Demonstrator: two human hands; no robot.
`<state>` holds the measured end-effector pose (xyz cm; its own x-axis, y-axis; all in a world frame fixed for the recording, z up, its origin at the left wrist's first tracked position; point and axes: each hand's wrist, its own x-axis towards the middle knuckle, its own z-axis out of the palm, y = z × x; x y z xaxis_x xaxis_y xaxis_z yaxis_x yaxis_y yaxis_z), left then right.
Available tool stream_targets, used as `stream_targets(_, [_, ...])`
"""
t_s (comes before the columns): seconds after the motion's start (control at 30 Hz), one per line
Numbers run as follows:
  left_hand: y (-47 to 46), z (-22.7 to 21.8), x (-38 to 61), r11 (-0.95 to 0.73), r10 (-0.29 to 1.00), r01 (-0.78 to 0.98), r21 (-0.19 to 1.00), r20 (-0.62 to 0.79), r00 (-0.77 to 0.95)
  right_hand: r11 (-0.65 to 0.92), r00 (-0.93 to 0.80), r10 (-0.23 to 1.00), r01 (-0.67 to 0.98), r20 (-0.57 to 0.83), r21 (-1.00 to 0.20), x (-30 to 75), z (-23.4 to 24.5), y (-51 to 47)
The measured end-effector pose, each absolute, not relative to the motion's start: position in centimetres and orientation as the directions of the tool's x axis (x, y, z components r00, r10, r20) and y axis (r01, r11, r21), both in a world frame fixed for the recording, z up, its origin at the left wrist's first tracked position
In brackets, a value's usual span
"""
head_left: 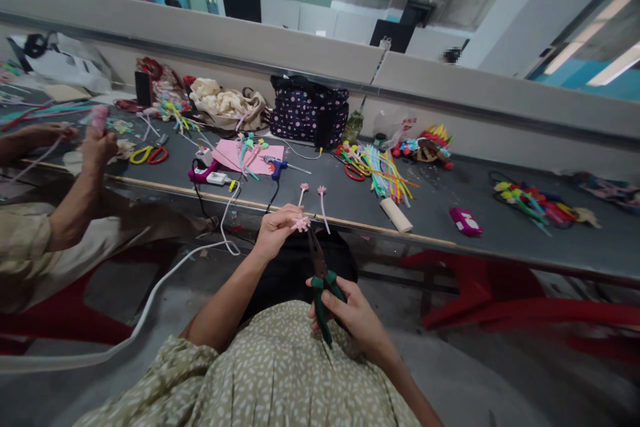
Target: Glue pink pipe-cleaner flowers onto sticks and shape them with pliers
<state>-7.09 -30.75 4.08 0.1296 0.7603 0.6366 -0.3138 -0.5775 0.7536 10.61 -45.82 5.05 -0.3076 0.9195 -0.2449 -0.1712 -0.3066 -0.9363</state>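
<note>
Just in front of the table edge, my left hand pinches a small pink pipe-cleaner flower. My right hand is wrapped round the green handles of long-nose pliers, whose dark jaws point up beside the flower. Whether the jaws touch it I cannot tell. Two more pink flowers on stems lie on the table beyond my hands, one with a pale stem and one with a pinkish stem.
On the dark table lie a blue glue gun, pink paper, a power strip, colourful pipe cleaners, a beige roll and a magenta box. At left, a co-worker's hands hold pink fuzzy material. A white cable hangs nearby.
</note>
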Motion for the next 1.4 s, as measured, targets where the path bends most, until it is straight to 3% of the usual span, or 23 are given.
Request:
stream_targets(0.43, [-30.5,3.9,-7.2,-0.586,0.755,-0.296,0.754,0.641,0.139,-0.328,-0.352,0.901,-0.175,-0.252,-0.928,11.1,4.3,-45.9])
stream_targets(0.87, [-30.0,3.6,-7.8,-0.673,0.696,-0.177,0.718,0.696,0.176,-0.306,-0.250,0.931,-0.138,-0.266,-0.942,10.8,4.7,-46.0])
stream_targets(1.1, [-30.4,3.5,-7.2,-0.556,0.805,-0.182,0.811,0.580,0.126,-0.302,-0.253,0.933,-0.163,-0.256,-0.939,10.6,5.1,-45.7])
stream_targets(1.4, [-30.3,3.3,-6.6,-0.506,0.835,-0.284,0.815,0.545,0.074,-0.335,-0.302,0.915,-0.198,-0.268,-0.921,10.5,5.6,-45.8])
